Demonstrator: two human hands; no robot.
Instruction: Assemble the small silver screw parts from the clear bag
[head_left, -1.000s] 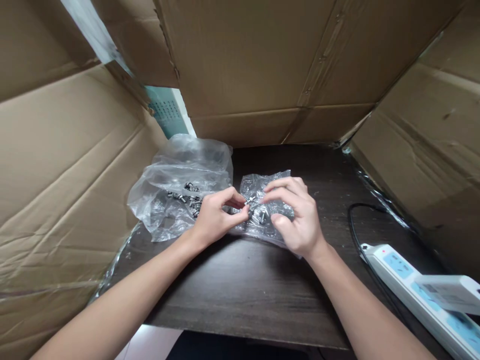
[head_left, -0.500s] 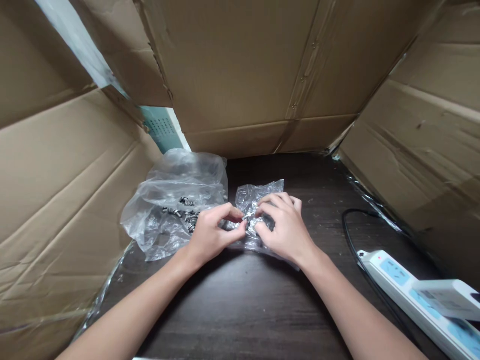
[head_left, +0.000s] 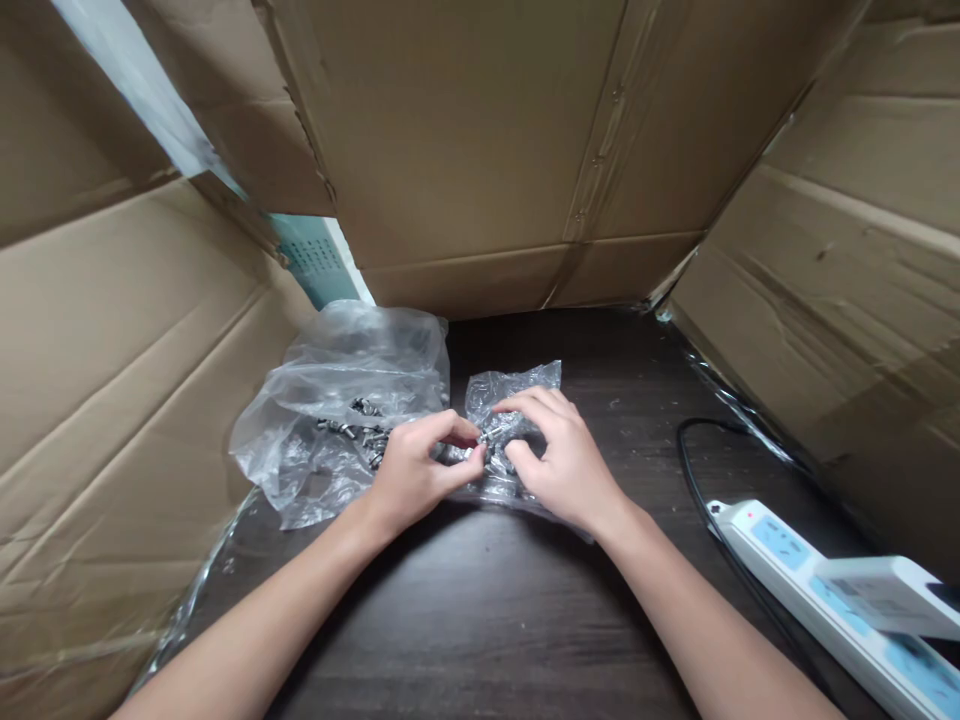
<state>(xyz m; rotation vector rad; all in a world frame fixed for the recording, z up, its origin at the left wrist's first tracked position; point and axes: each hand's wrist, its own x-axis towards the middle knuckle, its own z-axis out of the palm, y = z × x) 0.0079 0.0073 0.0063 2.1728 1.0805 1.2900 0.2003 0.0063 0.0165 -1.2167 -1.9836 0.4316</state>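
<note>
Thumb and index finger of my left hand (head_left: 424, 462) pinch a small metal screw (head_left: 486, 437), whose shiny end points right. My right hand (head_left: 559, 450) is beside it, thumb and fingers curved apart, with nothing visibly gripped between them. Beneath both hands lies a crumpled clear plastic bag (head_left: 514, 385); small metal pieces seem to lie on or in it, partly hidden by my fingers. To the left, a larger clear plastic bag (head_left: 360, 345) spreads over the table, with a pile of small metal screws (head_left: 367, 435) showing on it.
Cardboard walls (head_left: 480, 150) enclose the dark wooden table (head_left: 480, 610) at the back and both sides. A white power strip (head_left: 772, 540) with a plugged-in white adapter (head_left: 885, 595) lies at right, its black cable (head_left: 682, 460) looping behind. A greenish printed panel (head_left: 315, 255) shows through a gap.
My right fingers have reached a little further left over the screw, wider from the thumb. My left hand keeps its pinch. The whole view has shifted slightly.
</note>
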